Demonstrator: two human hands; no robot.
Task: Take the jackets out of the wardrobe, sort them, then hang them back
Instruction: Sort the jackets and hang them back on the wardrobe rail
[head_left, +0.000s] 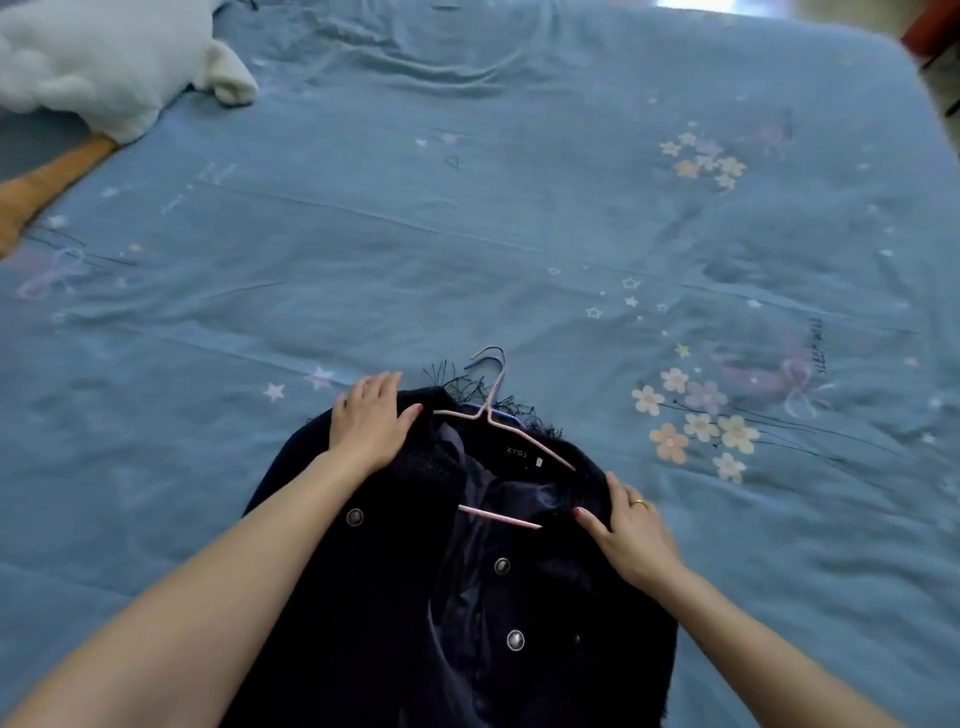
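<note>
A dark navy jacket (467, 597) with silver buttons lies front-up on the blue bed cover, its collar pointing away from me. A pink wire hanger (493, 415) sits inside its neck opening, and a second bluish hook shows just behind it. My left hand (371, 421) rests flat on the jacket's left shoulder, fingers straight. On the right shoulder my right hand (631, 530) lies with its thumb against the inner edge of the front; a ring is on one finger. Fringed trim sticks out beyond the collar.
The blue bed cover (467, 218) with flower and star prints fills the view. A white plush toy (93, 62) lies at the far left corner, with an orange part below it. Floor and furniture show past the bed's far right corner.
</note>
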